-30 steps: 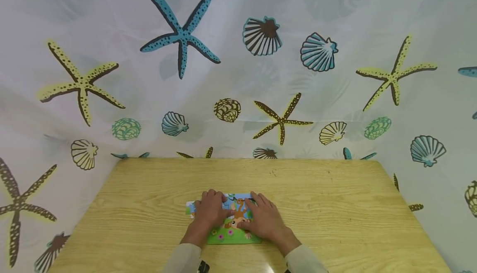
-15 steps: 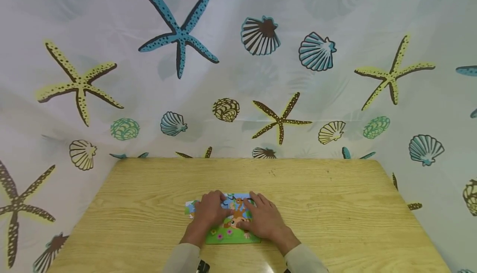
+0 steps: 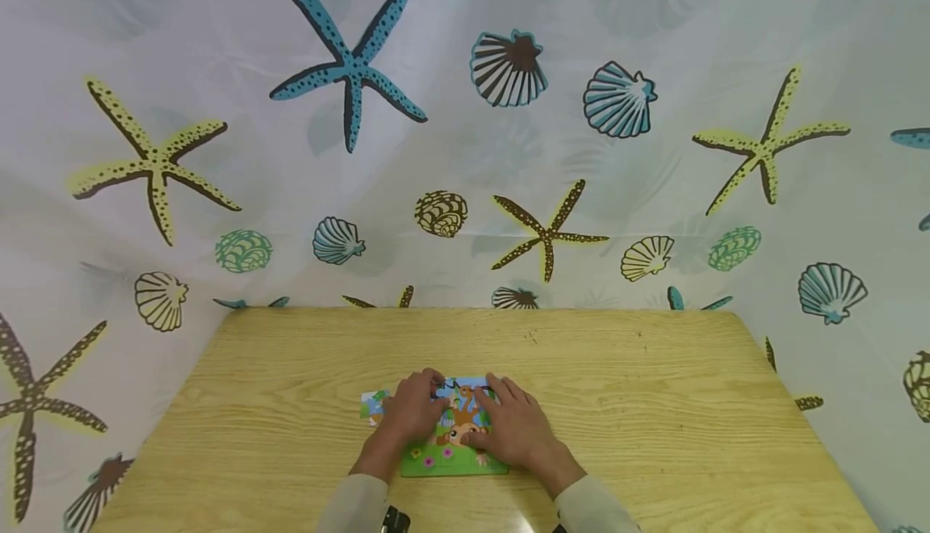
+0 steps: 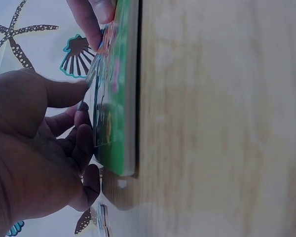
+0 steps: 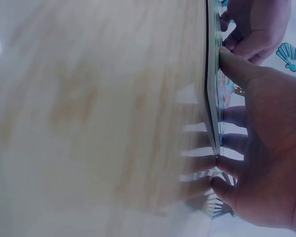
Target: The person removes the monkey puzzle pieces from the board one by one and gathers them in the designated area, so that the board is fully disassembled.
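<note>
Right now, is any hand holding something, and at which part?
Neither grips anything. The left hand and right hand rest flat on the puzzle board's picture face.

Both hands (image 3: 465, 428) hide much of the puzzle (image 3: 454, 462); wrist views are blurred.

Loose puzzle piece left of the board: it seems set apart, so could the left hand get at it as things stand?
Probably yes. The loose puzzle piece lies on bare table beside the left hand, which rests on the puzzle board; nothing lies between them.
</note>
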{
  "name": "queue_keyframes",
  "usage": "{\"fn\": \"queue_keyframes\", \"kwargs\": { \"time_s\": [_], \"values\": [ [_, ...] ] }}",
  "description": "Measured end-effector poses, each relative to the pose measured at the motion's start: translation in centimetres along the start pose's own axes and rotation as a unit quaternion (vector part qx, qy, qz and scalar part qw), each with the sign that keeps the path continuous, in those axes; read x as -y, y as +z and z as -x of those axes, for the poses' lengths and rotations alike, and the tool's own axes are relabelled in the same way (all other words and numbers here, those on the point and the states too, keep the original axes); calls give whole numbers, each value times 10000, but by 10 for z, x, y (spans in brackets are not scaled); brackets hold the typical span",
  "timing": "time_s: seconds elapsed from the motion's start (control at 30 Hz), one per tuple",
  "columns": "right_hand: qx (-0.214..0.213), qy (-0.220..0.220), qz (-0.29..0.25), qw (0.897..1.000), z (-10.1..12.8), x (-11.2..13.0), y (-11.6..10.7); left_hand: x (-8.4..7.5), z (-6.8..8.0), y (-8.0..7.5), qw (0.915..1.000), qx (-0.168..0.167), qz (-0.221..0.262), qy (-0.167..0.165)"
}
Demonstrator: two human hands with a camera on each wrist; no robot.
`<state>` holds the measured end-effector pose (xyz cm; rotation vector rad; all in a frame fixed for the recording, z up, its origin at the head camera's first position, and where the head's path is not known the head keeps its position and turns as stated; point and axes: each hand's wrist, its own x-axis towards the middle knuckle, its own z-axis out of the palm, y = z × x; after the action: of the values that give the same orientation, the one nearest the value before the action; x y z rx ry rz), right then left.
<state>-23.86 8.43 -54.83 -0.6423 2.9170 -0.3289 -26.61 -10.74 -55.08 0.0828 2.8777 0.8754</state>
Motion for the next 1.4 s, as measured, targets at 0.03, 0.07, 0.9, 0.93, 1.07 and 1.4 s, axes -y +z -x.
{"fn": "queue_keyframes", "kwargs": {
  "time_s": [0.03,0.07,0.9,0.93,1.07,1.4],
  "values": [
    [3,-3,3,10000,0,0,0,0,0,-1,10000,14,40,-15],
    [7,-4,7,10000,-1,0,1,0,1,-1,9999,36,93,-58],
    [-40,-59,70,10000,1,-4,-3,30,10,-29,9964,-71,828,-186],
    [-42,-63,61,10000,1,-5,-3,32,11,-29,9960,-73,866,-185],
    [-71,-50,-55,9999,4,-6,-5,42,9,-28,9959,-68,875,-205],
    [-9,-221,-15,9998,7,-4,-7,76,13,-45,9973,-41,675,-296]
  ]
}}
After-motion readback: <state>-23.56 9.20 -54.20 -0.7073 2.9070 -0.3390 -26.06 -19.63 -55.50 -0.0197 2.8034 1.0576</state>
